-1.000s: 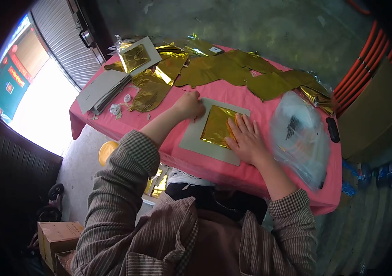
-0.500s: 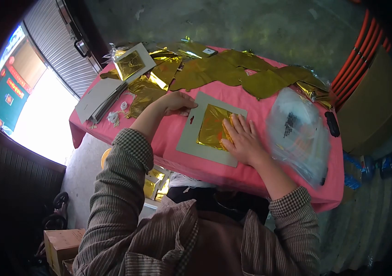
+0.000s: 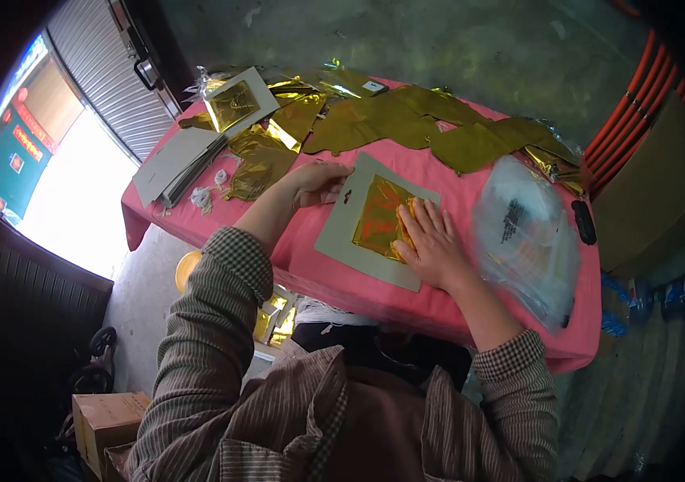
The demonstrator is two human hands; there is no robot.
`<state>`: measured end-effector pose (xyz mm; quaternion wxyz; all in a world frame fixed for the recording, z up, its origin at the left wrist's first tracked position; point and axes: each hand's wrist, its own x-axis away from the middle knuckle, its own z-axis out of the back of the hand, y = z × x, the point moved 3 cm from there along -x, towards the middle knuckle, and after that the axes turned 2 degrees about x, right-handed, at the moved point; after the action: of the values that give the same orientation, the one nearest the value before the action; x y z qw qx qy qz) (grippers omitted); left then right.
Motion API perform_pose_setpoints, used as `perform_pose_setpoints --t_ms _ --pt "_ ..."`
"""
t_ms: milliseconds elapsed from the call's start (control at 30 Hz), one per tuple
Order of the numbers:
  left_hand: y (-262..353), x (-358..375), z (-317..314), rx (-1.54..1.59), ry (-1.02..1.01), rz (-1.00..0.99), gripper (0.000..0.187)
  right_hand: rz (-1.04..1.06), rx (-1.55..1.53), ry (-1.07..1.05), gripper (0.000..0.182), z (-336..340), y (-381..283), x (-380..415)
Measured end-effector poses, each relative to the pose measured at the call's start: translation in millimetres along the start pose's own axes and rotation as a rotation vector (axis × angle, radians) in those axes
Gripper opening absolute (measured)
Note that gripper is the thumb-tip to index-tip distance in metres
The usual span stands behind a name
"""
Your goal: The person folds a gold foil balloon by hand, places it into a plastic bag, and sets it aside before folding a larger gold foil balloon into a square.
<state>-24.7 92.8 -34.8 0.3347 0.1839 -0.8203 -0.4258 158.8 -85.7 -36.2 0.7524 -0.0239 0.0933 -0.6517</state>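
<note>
Basically looking at a pink-covered table [image 3: 394, 162]: gold foil pieces [image 3: 378, 120] all along the far side, stacked grey boards [image 3: 172, 163] left, one grey card [image 3: 338, 229] front-middle, clear plastic bags [image 3: 523, 241] right.

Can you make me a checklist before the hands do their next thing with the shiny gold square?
1. Right hand on the gold foil square: ok, palm down with fingers spread.
2. Left hand beside the grey card: ok; how firmly it grips, cannot tell.
3. Card lying on the pink cloth: ok.
4. Foil stuck to the card: cannot tell.
5. Clear plastic bags nearby: ok, right of the card.
</note>
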Motion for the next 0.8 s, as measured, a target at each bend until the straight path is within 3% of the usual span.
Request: perform_pose_setpoints --t_ms 100,200,267,367,467,600,667,800 --pt "-2 -1 -1 0.102 -0.096 0.022 0.011 -0.008 -0.006 -0.009 0.061 1 0 0" --pt "-7 -3 -3 -0.049 0.038 -0.063 0.01 -0.008 0.003 -0.015 0.061 1 0 0" --pt "-10 -6 -1 -0.032 0.137 -0.225 0.011 -0.001 0.0 -0.002 0.061 0 0 0" --pt "-14 -15 2 -0.178 0.287 -0.222 0.012 0.009 0.002 0.012 0.061 -2 0 1" --pt "-6 -7 -12 -0.121 0.341 -0.218 0.014 0.005 0.01 0.01 0.061 1 0 0" --pt "-4 -7 -11 -0.193 0.363 -0.167 0.017 0.002 0.003 0.013 0.062 -1 1 0" --pt "0 1 -21 -0.233 0.312 -0.261 0.02 0.0 -0.002 0.013 0.062 0 1 0" --pt "1 2 -18 -0.196 0.215 -0.238 0.02 -0.004 -0.008 0.017 0.062 1 0 1"
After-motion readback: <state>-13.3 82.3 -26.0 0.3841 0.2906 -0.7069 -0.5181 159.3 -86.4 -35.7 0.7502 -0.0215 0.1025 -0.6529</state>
